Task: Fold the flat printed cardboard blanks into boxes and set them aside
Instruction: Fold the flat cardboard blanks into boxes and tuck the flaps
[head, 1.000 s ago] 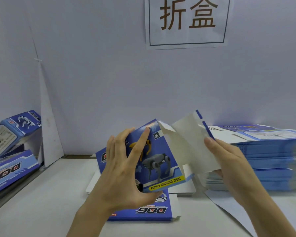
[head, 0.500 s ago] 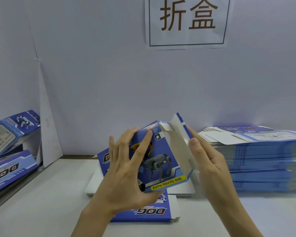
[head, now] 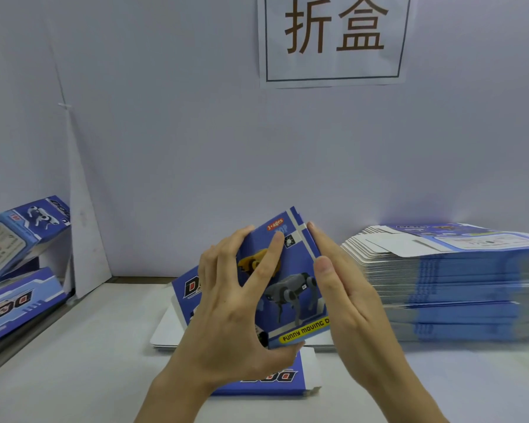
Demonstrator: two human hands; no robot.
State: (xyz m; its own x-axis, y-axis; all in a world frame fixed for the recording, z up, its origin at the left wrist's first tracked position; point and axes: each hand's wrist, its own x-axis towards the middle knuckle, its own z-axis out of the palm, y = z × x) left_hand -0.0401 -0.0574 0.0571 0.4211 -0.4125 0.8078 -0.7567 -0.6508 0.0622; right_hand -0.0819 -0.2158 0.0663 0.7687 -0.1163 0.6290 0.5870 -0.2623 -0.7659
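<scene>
Change: the flap [head: 306, 233] I saw open a second ago now lies shut on the box [head: 287, 288].
Left hand [head: 226, 315]: fingers spread, gripping it.
Right hand [head: 348, 300]: fingers straight, pressing.
Meaning: nearly formed, I judge.

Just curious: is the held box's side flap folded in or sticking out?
Folded in: the right hand presses it flat against the side of the box.

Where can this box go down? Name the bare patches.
Bare table lies front left, between the finished boxes and the flat blanks mid-table, and front right, before the tall stack. Mid-table, under the held box, and the right rear are crowded.
</scene>
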